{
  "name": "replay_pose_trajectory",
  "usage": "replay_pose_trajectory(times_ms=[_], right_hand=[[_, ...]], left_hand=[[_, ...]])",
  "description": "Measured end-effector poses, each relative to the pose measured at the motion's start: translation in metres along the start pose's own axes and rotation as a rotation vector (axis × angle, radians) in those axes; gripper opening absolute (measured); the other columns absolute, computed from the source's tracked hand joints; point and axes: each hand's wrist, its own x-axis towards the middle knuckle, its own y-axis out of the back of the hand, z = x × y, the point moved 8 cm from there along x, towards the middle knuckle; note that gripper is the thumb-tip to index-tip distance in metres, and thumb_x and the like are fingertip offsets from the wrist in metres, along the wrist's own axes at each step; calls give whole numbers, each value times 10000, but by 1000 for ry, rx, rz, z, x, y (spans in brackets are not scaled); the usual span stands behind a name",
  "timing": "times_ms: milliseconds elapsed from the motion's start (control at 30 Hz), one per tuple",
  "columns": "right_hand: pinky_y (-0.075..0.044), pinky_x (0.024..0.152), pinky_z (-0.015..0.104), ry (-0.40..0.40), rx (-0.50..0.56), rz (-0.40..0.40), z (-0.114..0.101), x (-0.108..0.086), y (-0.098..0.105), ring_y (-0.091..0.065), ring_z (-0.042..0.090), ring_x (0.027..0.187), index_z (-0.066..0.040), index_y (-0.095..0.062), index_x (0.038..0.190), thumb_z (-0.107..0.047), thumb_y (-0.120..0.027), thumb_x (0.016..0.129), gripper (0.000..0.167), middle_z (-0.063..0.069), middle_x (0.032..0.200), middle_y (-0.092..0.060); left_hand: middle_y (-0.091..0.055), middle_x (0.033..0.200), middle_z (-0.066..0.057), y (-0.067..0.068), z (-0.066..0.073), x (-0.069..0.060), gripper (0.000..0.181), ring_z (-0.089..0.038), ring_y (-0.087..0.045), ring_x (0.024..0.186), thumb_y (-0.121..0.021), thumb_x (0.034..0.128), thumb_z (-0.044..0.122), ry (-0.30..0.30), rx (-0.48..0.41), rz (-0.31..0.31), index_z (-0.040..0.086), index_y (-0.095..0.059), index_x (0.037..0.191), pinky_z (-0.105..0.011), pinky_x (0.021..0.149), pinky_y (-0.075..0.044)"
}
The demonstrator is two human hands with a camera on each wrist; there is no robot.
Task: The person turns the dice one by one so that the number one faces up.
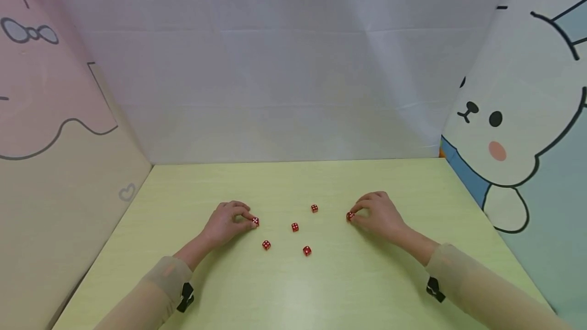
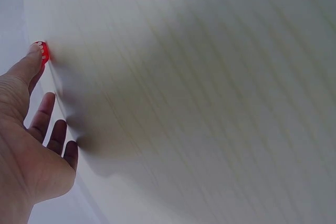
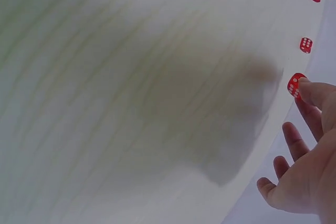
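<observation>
Left hand, right hand: a pinch apiece

Take the middle die as the centre of the dial in the head view. The left hand lies at 9 o'clock, its thumb and forefinger pinching the left-held die, the remaining fingers bent and apart from it. The right hand is at 3 o'clock, thumb and forefinger grasping the right-held die, its other fingers also off the cube. Whether either held die touches the tabletop, I cannot tell

All 6 dice are small red cubes with softened corners and round white pips. Of the loose 4, the 2 o'clock die, the 8 o'clock die and the 5 o'clock die surround the middle die, each standing apart

The tabletop is flat, pale yellow and streaked with fine wood grain. At 12 o'clock hangs a greyish lilac sheet with horizontal creases; at 10 o'clock stands a pink-and-cream panel, at 2 o'clock a rabbit panel drawn in thick dark outlines. The beige left sleeve enters from 8 o'clock, the beige right sleeve from 4 o'clock
</observation>
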Motion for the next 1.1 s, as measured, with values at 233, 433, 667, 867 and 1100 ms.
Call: replay_pose_trajectory(times_ms=[233,433,667,867,1100], right_hand=[[-245,1103,564,-45,176,63,11,-5,0,-567,368,1169,-157,-813,988,-247,-833,872,148,51,1085,-737],[-233,1119,563,-123,261,66,18,-9,-9,-534,365,1222,-184,-819,987,-265,-836,871,142,54,1135,-727],[-288,1100,591,-159,268,35,18,-13,-18,-475,399,1270,-193,-816,1022,-260,-804,902,138,100,1221,-678],[-273,1113,597,-156,289,23,17,-15,-22,-431,413,1314,-189,-812,1036,-242,-794,910,138,113,1246,-643],[-257,1123,608,-136,292,29,17,-15,-24,-414,422,1334,-185,-813,1015,-244,-804,904,126,119,1246,-635]], left_hand=[[-653,1260,-26,0,-2,1,114,-389,-493,1229,-816,889,338,14,-14,-6,241,-794,945,-569,1016,-396],[-654,1263,-30,-1,-3,1,120,-387,-502,1213,-814,889,348,9,5,-6,243,-792,944,-562,1002,-406],[-654,1264,-37,-1,-3,2,117,-397,-500,1221,-815,890,336,10,11,-8,237,-794,950,-562,1011,-403],[-648,1271,-23,-2,-4,2,129,-386,-485,1245,-816,890,343,27,-13,-11,240,-797,966,-573,1032,-387],[-649,1267,-18,-2,-4,2,122,-385,-480,1252,-817,889,342,34,-18,-12,243,-796,957,-570,1034,-389]])
